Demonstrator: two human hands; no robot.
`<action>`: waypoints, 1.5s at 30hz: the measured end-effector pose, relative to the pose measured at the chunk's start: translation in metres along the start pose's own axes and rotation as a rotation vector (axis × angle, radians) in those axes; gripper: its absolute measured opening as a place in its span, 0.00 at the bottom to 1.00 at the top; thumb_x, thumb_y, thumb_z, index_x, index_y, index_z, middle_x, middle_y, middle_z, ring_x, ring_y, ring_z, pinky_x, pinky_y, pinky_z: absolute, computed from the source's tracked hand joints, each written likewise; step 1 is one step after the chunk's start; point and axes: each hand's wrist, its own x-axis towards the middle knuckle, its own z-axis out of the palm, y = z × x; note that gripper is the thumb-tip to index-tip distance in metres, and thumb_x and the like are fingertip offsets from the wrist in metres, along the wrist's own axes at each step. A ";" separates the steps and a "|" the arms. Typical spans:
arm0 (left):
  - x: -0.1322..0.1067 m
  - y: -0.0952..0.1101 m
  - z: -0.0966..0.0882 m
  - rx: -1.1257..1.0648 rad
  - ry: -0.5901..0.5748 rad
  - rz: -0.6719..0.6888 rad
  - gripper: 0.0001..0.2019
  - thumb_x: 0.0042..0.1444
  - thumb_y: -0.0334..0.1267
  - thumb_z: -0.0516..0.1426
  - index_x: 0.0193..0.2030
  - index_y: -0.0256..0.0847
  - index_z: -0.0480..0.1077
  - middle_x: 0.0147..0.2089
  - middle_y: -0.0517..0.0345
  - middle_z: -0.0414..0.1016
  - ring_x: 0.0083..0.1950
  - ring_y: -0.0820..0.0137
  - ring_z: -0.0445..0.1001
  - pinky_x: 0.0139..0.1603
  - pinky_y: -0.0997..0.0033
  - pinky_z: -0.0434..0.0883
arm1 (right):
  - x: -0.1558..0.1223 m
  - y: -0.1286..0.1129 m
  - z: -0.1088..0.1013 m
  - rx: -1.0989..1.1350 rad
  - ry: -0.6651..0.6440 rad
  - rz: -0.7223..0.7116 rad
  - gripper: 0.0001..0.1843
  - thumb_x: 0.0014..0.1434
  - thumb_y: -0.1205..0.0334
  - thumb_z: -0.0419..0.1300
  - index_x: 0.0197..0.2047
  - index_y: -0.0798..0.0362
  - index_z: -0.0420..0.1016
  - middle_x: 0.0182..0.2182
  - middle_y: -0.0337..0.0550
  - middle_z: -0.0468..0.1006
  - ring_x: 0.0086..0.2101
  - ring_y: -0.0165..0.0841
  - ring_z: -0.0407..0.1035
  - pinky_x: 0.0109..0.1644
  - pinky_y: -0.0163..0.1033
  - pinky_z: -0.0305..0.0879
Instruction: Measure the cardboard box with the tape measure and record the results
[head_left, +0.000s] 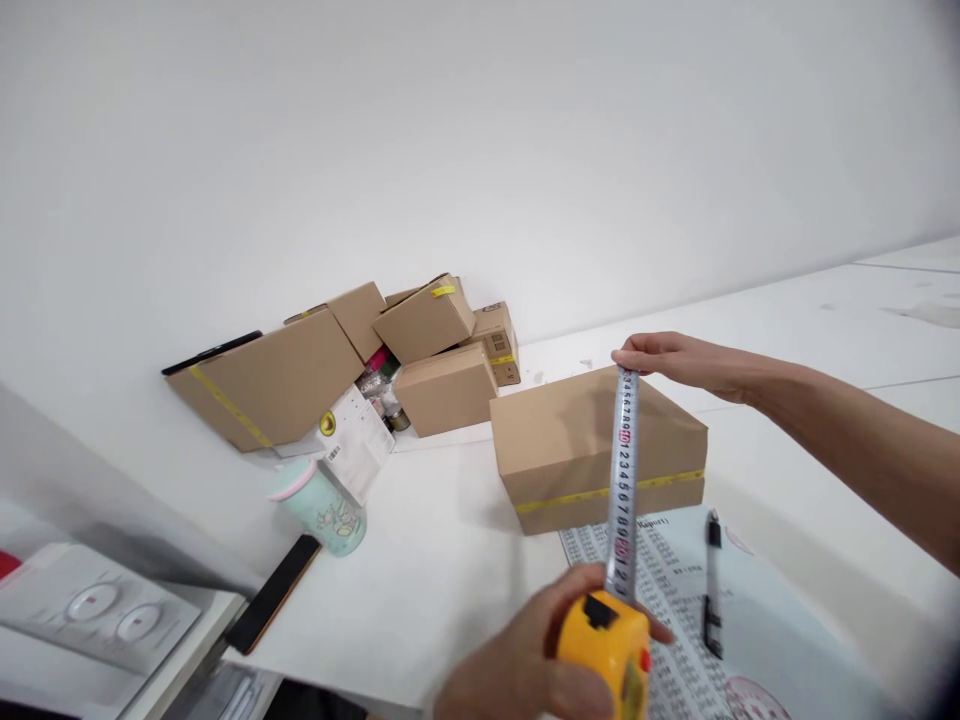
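Tape measure (604, 640) pulled out, yellow case low in view, below the near side of the big carton (555, 430). You have your left grip (517, 645) wrapped round the case, fingers curled on it; your right grip (667, 358) pinches the far end of the blade (622, 480) at the carton's far top edge. Both grips are occupied, neither is released. Blade runs from the far edge, across the carton in view, down to the case; can't tell whether it touches the cardboard or hangs just above it.

Progress, as I judge it: about midway. Done: carton sits on the bench (420, 590), yellow strip round its side, and you have the blade drawn out with its numbers facing you. Left, as far as shown: the blade is not yet wound back in, and the pen (712, 590) lies in neither grip, on the printed sheet (787, 620) in front of the carton, right of the blade. Can't tell if any figure is noted.

Rest: smaller boxes (446, 390) grouped by the wall, mint tumbler (334, 515) with pink lid near the bench's left edge, well apart from your grips
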 end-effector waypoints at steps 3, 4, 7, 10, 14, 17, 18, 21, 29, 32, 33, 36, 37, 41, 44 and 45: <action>0.021 -0.032 0.017 -0.145 0.093 0.102 0.29 0.36 0.42 0.70 0.47 0.41 0.68 0.49 0.47 0.74 0.29 0.70 0.75 0.28 0.71 0.73 | 0.007 -0.003 0.012 0.027 -0.112 0.013 0.28 0.50 0.29 0.61 0.28 0.48 0.70 0.34 0.43 0.77 0.38 0.42 0.69 0.45 0.46 0.63; 0.029 -0.036 0.022 -0.163 0.109 0.140 0.28 0.37 0.44 0.69 0.46 0.42 0.67 0.48 0.48 0.74 0.27 0.70 0.75 0.25 0.72 0.71 | 0.012 -0.001 0.015 0.025 -0.113 0.009 0.28 0.51 0.29 0.60 0.29 0.48 0.70 0.35 0.44 0.78 0.39 0.42 0.69 0.45 0.45 0.64; 0.052 -0.029 0.033 -0.157 0.158 0.218 0.29 0.41 0.52 0.66 0.48 0.41 0.67 0.49 0.47 0.71 0.26 0.68 0.75 0.20 0.71 0.71 | 0.031 0.007 0.025 -0.076 0.045 0.030 0.28 0.60 0.31 0.50 0.36 0.48 0.74 0.47 0.48 0.79 0.46 0.45 0.70 0.49 0.44 0.65; 0.074 -0.009 0.039 -0.142 0.301 0.273 0.30 0.41 0.58 0.65 0.44 0.39 0.68 0.47 0.48 0.70 0.27 0.68 0.75 0.20 0.69 0.72 | 0.050 0.017 0.035 -0.202 0.175 0.075 0.29 0.65 0.38 0.42 0.46 0.49 0.74 0.56 0.51 0.75 0.52 0.48 0.68 0.53 0.47 0.64; 0.099 0.010 0.042 -0.181 0.432 0.267 0.32 0.36 0.61 0.65 0.42 0.39 0.69 0.44 0.52 0.71 0.25 0.70 0.73 0.21 0.69 0.72 | 0.065 0.030 0.047 -0.314 0.136 0.103 0.29 0.64 0.40 0.42 0.50 0.50 0.75 0.53 0.57 0.77 0.51 0.55 0.69 0.54 0.58 0.63; 0.107 0.009 0.043 -0.197 0.474 0.242 0.33 0.34 0.62 0.65 0.41 0.39 0.69 0.43 0.52 0.71 0.24 0.71 0.73 0.21 0.68 0.72 | 0.068 0.037 0.051 -0.395 0.111 0.070 0.30 0.65 0.41 0.40 0.54 0.46 0.75 0.55 0.53 0.76 0.56 0.57 0.65 0.58 0.63 0.58; 0.108 0.008 0.043 -0.197 0.484 0.236 0.34 0.34 0.62 0.65 0.42 0.39 0.68 0.44 0.52 0.71 0.24 0.71 0.73 0.21 0.68 0.72 | 0.069 0.038 0.051 -0.417 0.106 0.049 0.31 0.65 0.41 0.39 0.56 0.44 0.74 0.57 0.51 0.75 0.58 0.57 0.63 0.60 0.64 0.55; 0.107 0.003 0.045 -0.187 0.489 0.221 0.35 0.34 0.62 0.65 0.44 0.39 0.67 0.45 0.52 0.70 0.23 0.71 0.73 0.21 0.68 0.72 | 0.070 0.042 0.052 -0.469 0.076 -0.021 0.31 0.66 0.42 0.36 0.61 0.40 0.71 0.61 0.44 0.73 0.61 0.55 0.60 0.63 0.65 0.49; 0.104 -0.001 0.050 -0.142 0.467 0.228 0.32 0.38 0.63 0.64 0.43 0.39 0.67 0.46 0.52 0.69 0.25 0.71 0.74 0.19 0.70 0.71 | 0.075 0.051 0.056 -0.562 -0.007 -0.146 0.35 0.67 0.39 0.31 0.63 0.36 0.68 0.63 0.39 0.70 0.61 0.53 0.58 0.65 0.64 0.44; 0.106 -0.002 0.050 -0.145 0.468 0.217 0.33 0.39 0.62 0.64 0.45 0.40 0.67 0.47 0.51 0.68 0.26 0.70 0.74 0.19 0.70 0.72 | 0.077 0.052 0.056 -0.596 -0.015 -0.142 0.37 0.66 0.38 0.29 0.64 0.36 0.68 0.62 0.43 0.70 0.60 0.53 0.59 0.63 0.65 0.47; 0.106 -0.001 0.050 -0.146 0.463 0.213 0.33 0.39 0.61 0.64 0.45 0.40 0.67 0.47 0.51 0.68 0.26 0.70 0.74 0.19 0.69 0.72 | 0.077 0.052 0.057 -0.607 -0.018 -0.140 0.37 0.66 0.38 0.29 0.64 0.36 0.68 0.62 0.45 0.71 0.60 0.53 0.60 0.62 0.65 0.48; 0.108 0.002 0.051 -0.159 0.445 0.224 0.31 0.39 0.60 0.64 0.44 0.39 0.67 0.45 0.52 0.69 0.26 0.70 0.74 0.20 0.70 0.72 | 0.078 0.052 0.058 -0.641 -0.023 -0.137 0.37 0.66 0.38 0.28 0.63 0.35 0.69 0.58 0.49 0.73 0.58 0.53 0.61 0.60 0.67 0.50; 0.108 0.003 0.051 -0.171 0.441 0.228 0.31 0.40 0.61 0.64 0.43 0.38 0.67 0.44 0.53 0.69 0.25 0.71 0.73 0.20 0.70 0.72 | 0.078 0.052 0.058 -0.650 -0.024 -0.136 0.37 0.66 0.38 0.28 0.63 0.35 0.69 0.57 0.50 0.74 0.57 0.53 0.62 0.59 0.68 0.50; 0.108 0.003 0.052 -0.214 0.425 0.236 0.32 0.40 0.62 0.63 0.43 0.38 0.67 0.43 0.54 0.70 0.26 0.71 0.74 0.21 0.69 0.73 | 0.077 0.051 0.059 -0.668 -0.029 -0.144 0.36 0.66 0.38 0.29 0.64 0.32 0.67 0.56 0.51 0.74 0.57 0.55 0.61 0.57 0.69 0.52; 0.108 -0.001 0.052 -0.220 0.423 0.257 0.32 0.42 0.63 0.63 0.43 0.37 0.68 0.43 0.53 0.70 0.26 0.71 0.74 0.22 0.70 0.73 | 0.075 0.049 0.059 -0.680 -0.037 -0.155 0.36 0.66 0.38 0.29 0.64 0.31 0.67 0.55 0.51 0.74 0.57 0.57 0.61 0.55 0.70 0.54; 0.107 -0.003 0.053 -0.221 0.424 0.262 0.32 0.42 0.62 0.63 0.44 0.38 0.68 0.43 0.53 0.70 0.27 0.71 0.74 0.22 0.70 0.73 | 0.075 0.049 0.059 -0.686 -0.040 -0.156 0.36 0.66 0.39 0.29 0.64 0.32 0.67 0.55 0.51 0.74 0.57 0.57 0.61 0.55 0.70 0.54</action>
